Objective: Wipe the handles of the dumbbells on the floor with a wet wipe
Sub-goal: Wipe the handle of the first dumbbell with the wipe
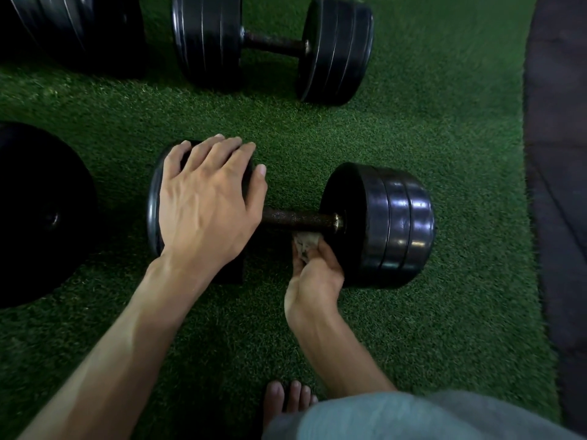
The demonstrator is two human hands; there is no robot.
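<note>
In the head view, the near dumbbell [292, 217] is laid on the green turf [444, 138], its handle [300, 218] running left to right between the plates. The wet wipe [305, 241] is pinched by the curled fingers of the right hand [313, 274] and pressed to the handle's near underside, close to the right plates; this hand is nearer the handle. The left plates are steadied by the left hand [206, 204], palm down, fingers spread flat. A second dumbbell [273, 47] is seen beyond the near dumbbell.
</note>
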